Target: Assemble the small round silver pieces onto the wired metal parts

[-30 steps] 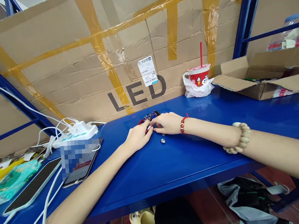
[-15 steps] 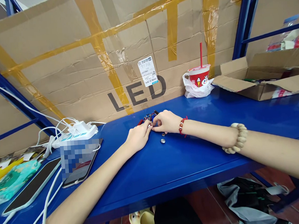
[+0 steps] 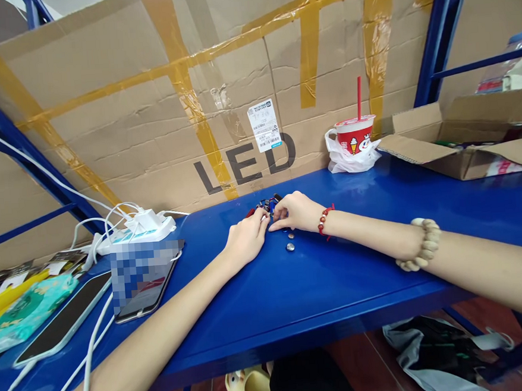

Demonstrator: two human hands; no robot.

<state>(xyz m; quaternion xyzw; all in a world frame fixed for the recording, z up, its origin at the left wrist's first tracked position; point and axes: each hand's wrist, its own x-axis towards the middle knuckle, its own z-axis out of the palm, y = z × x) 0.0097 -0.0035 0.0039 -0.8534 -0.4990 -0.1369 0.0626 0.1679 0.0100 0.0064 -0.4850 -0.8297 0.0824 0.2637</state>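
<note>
A blue table [image 3: 259, 303] stands in front of a big sheet of brown cardboard [image 3: 145, 138] with LED on it. From far off, I see the left hand [image 3: 247, 238] with bent fingers, close to a little pile of red, blue and shiny bits [image 3: 269, 205] near the back of the table. The right hand [image 3: 301, 210] curls its thumb and finger beside it. I can't tell if either hand grips anything. Two small round silver discs [image 3: 290, 247] lie just below the right hand. A red cup [image 3: 354, 140] stands farther right.
</note>
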